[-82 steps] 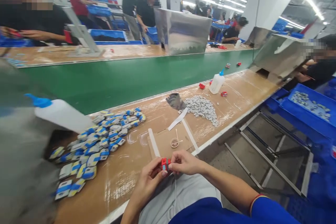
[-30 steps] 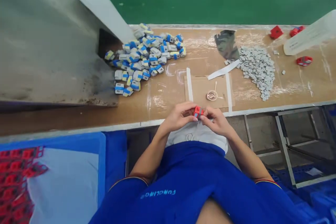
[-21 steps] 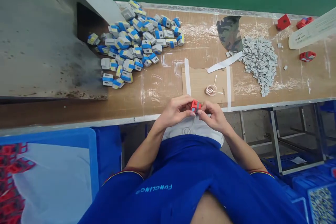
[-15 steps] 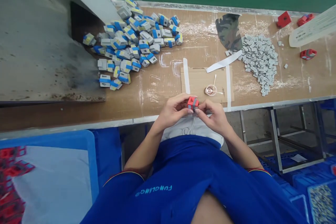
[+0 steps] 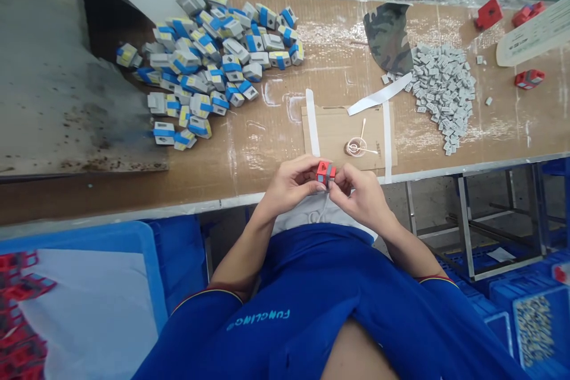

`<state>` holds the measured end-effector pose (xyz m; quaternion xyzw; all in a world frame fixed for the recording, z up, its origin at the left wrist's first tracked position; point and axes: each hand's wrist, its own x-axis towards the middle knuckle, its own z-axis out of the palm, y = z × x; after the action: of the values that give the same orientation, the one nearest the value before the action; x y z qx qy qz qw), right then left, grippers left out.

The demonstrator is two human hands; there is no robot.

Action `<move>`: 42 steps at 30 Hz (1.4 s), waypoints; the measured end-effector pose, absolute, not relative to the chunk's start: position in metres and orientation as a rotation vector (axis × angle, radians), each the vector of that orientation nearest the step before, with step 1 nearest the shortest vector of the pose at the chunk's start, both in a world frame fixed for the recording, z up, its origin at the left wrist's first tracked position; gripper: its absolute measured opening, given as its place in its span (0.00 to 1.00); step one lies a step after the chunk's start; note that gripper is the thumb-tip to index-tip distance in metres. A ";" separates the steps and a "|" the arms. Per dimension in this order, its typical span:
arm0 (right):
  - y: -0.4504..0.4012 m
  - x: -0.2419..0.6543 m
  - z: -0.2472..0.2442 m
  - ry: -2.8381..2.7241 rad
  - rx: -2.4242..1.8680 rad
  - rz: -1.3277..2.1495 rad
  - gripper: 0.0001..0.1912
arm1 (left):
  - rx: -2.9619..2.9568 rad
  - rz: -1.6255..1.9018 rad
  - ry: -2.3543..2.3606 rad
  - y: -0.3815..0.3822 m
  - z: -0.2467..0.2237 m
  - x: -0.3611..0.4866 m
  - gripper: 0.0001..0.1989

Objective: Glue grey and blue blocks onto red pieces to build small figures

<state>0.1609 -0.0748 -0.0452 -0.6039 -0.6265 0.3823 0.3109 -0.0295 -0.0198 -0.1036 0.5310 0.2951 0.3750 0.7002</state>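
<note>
Worn-looking brown tabletop (image 5: 267, 181) on the line here, head cam looking down at it. The left hand (image 5: 291, 181) and right hand (image 5: 363, 199) pinch a small red block with a gray band (image 5: 325, 173) right at the front edge, fingers (image 5: 339, 181) closed on it from both sides. Just ahead is a cardboard sheet (image 5: 327, 130) with a small clear dish (image 5: 357, 146), blue-and-white parts (image 5: 200, 71) heaped left, tiny gray pieces (image 5: 443, 95) right.

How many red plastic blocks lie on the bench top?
3: a red plastic block by the far edge, a second right of it, a third nearer; more may be hidden.
</note>
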 end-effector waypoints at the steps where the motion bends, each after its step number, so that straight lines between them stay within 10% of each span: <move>1: -0.075 0.161 -0.046 -1.654 -1.601 1.024 0.11 | 1.195 0.829 0.660 -0.019 -0.103 -0.030 0.20; 42: -0.095 0.175 -0.058 -1.665 -1.331 0.598 0.20 | 1.098 0.803 0.589 -0.023 -0.096 -0.023 0.24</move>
<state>0.1746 -0.0949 -0.0581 -0.5378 -0.6726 0.2416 0.4472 -0.0227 -0.0226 -0.0964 0.5000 0.2684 0.3658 0.7377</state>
